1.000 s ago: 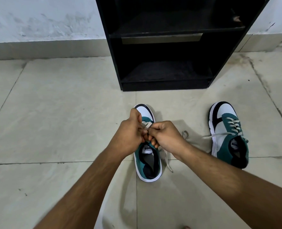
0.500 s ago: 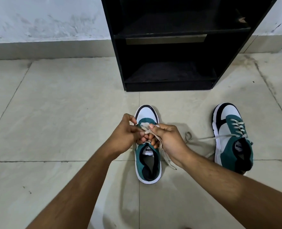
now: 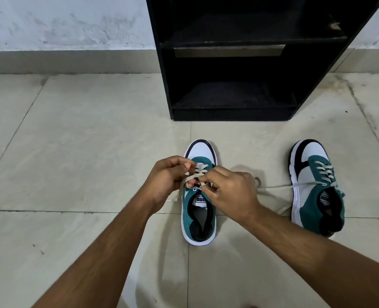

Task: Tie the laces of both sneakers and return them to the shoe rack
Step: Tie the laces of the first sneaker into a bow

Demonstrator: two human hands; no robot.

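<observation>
A teal, white and black sneaker (image 3: 198,221) stands on the floor in front of me, toe toward the rack. My left hand (image 3: 166,181) pinches a loop of its pale lace (image 3: 187,181) over the tongue. My right hand (image 3: 230,194) grips the other lace end beside it, fingers curled. The second matching sneaker (image 3: 315,187) stands to the right, and its loose lace (image 3: 277,186) trails leftward across the tile. The black shoe rack (image 3: 230,63) stands against the wall beyond both shoes, with nothing on its shelves.
The pale tiled floor (image 3: 84,152) spreads widely to the left. A white wall with a tiled skirting (image 3: 61,61) runs along the back. The rack's bottom plinth (image 3: 230,115) lies a short way beyond the toe of the near sneaker.
My hands have drawn a little apart over the tongue, pulling the lace out into a visible loop. The view has drifted slightly left, so the shoes and rack sit further right.
</observation>
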